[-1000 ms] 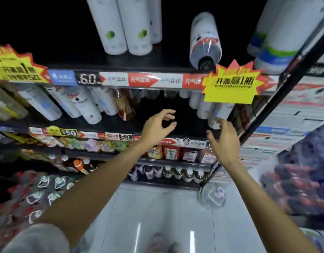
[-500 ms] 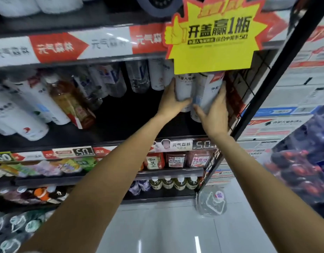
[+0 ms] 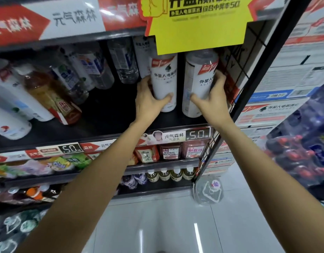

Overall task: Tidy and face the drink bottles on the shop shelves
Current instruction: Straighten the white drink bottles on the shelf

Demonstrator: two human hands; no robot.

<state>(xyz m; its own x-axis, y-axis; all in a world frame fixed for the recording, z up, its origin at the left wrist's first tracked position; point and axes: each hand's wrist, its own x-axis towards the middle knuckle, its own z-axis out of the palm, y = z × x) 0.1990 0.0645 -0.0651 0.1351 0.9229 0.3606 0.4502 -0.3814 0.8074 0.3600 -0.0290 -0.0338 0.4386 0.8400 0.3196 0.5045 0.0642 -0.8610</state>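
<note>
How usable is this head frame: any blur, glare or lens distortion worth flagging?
Head view: wide-angle bending bows the shelf edge and slants the black upright; the left-side bottles are smeared, while the two white bottles held by the left hand and right hand read fairly sharp; a light streak glares on the floor.

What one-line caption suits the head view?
Left hand and right hand each grip a white bottle on the shelf.

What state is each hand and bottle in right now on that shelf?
Left hand: gripping the left white bottle, upright.
Right hand: gripping the right white bottle, upright.
Tea bottle: upright among its neighbours, apart from both hands.
Yellow sign: hanging over the bottle tops.
</note>
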